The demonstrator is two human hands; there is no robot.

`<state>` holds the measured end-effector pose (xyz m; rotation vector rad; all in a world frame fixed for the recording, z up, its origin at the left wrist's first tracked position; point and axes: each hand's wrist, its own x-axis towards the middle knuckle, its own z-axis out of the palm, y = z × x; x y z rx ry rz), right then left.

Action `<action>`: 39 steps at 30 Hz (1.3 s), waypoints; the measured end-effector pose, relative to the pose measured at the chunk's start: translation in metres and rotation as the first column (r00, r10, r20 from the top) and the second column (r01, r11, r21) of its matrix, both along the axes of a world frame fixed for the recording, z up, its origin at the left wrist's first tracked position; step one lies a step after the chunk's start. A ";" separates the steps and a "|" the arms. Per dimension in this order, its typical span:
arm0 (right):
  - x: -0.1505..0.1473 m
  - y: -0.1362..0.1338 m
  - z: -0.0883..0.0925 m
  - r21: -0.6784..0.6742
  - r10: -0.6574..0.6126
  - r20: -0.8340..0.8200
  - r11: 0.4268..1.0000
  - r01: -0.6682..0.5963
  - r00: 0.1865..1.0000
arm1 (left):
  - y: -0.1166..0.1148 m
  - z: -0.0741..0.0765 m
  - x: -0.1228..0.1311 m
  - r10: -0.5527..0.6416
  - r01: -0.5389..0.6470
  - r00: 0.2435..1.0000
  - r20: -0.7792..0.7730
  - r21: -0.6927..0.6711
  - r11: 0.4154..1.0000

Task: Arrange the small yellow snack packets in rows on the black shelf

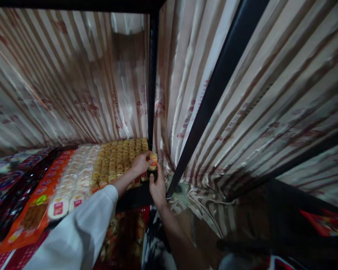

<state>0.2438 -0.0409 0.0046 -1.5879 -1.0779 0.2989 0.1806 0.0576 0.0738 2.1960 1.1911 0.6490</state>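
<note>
On a dark shelf (pixel 131 197), rows of small yellow packets (pixel 116 159) stand close together up to the corner post. My left hand (pixel 142 162) reaches over their right end, its fingers closed on a yellow packet (pixel 153 161) with a red and white label. Just below and right of that packet is my right hand (pixel 157 185), with thumb and fingers apart and pointing up; its fingertips come close to the packet's lower right side. Whether they touch it is unclear.
White packets (pixel 79 172), an orange bag (pixel 35 210) and dark shiny packages (pixel 14 187) lie along the shelf to the left. A black post (pixel 153 75) and a slanted black bar (pixel 211 97) frame striped curtains (pixel 81 75). More packets sit below.
</note>
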 end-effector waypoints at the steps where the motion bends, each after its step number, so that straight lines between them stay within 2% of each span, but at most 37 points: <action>1: 0.002 0.004 -0.002 0.003 -0.002 -0.007 1.000 0.002 1.000 | 0.003 0.000 0.003 -0.004 0.004 0.999 -0.039 0.012 1.000; 4: 0.006 0.016 -0.012 -0.006 -0.017 -0.046 1.000 0.017 0.999 | 0.011 -0.002 0.007 -0.016 0.023 0.989 -0.147 0.044 0.999; 8: 0.009 0.026 -0.026 -0.057 -0.020 -0.095 0.998 0.014 0.995 | 0.016 -0.012 0.007 0.030 -0.004 0.958 -0.286 0.089 0.996; 11: 0.009 0.029 -0.034 -0.068 -0.002 -0.093 0.998 -0.004 0.996 | 0.018 -0.020 0.004 0.035 0.028 0.941 -0.337 0.183 0.983; 14: 0.010 0.031 -0.041 -0.071 0.029 -0.082 0.997 -0.035 0.996 | 0.019 -0.026 0.001 0.036 0.058 0.939 -0.341 0.261 0.964; 18: 0.011 0.035 -0.051 -0.068 0.073 -0.086 0.995 -0.079 0.994 | 0.019 -0.026 0.001 0.071 0.027 0.924 -0.375 0.251 0.968; 21: 0.011 0.039 -0.055 -0.078 0.088 -0.096 0.992 -0.096 0.991 | 0.018 -0.026 0.001 0.063 0.032 0.936 -0.345 0.264 0.964; 25: 0.008 0.042 -0.055 -0.069 0.058 -0.121 0.995 -0.066 0.991 | 0.018 -0.027 0.000 0.037 0.054 0.949 -0.312 0.280 0.959; 30: 0.006 0.043 -0.055 -0.112 0.080 -0.071 0.990 -0.088 0.994 | 0.021 -0.032 0.000 0.046 0.047 0.938 -0.342 0.259 0.965; 34: 0.008 0.044 -0.056 -0.083 0.040 -0.077 0.995 -0.047 0.996 | 0.023 -0.034 0.002 0.057 0.052 0.932 -0.358 0.287 0.957; 39: 0.010 0.044 -0.058 -0.041 0.084 -0.116 0.995 -0.089 0.990 | 0.022 -0.034 0.002 0.066 0.042 0.931 -0.359 0.286 0.957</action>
